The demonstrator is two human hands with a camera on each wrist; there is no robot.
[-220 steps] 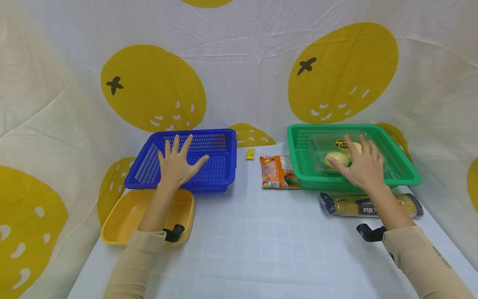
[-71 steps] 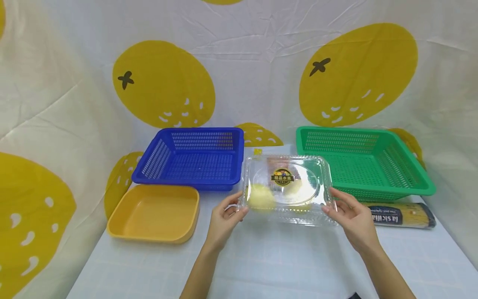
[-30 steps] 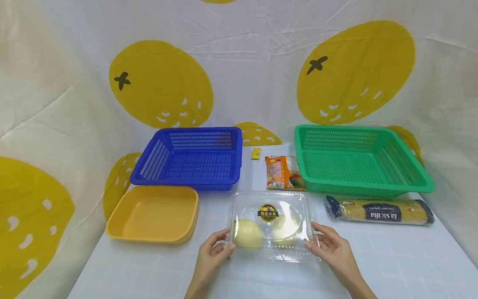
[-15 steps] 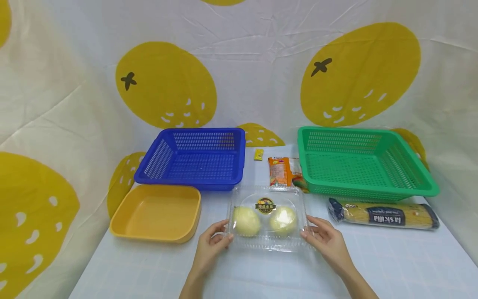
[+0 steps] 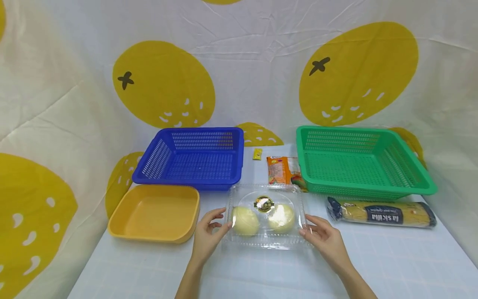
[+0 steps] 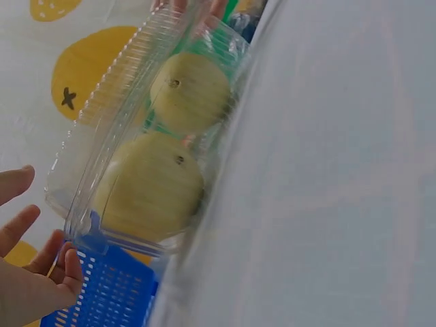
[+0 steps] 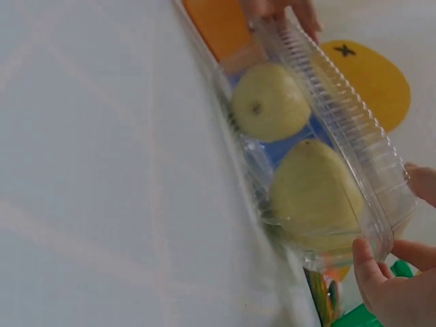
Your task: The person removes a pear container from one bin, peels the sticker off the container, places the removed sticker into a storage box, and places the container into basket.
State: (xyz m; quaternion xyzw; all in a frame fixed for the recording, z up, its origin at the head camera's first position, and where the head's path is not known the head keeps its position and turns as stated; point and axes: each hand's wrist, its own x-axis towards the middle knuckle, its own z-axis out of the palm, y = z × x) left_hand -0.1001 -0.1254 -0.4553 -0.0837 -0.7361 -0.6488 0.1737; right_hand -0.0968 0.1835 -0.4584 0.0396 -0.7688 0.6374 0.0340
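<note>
A clear plastic fruit box with a hinged-looking lid and a dark round label lies low over the table, between both hands. Inside are two pale yellow round fruits. At its left edge my left hand stands with thumb and fingers parted, fingertips right beside the box corner. My right hand pinches the near right edge, its thumb over the rim. From the left wrist view, the left fingers are spread next to the corner; in the right wrist view the right thumb overlaps the rim.
A blue basket stands at the back left, a yellow tray in front of it. On the right are a green basket and a spaghetti pack. An orange snack packet and a small yellow sachet lie between the baskets.
Both hands lifted the box out of the green basket, carried it left and lowered it to the table's middle. Lately it shifted slightly away, and the left fingers parted from its edge.
</note>
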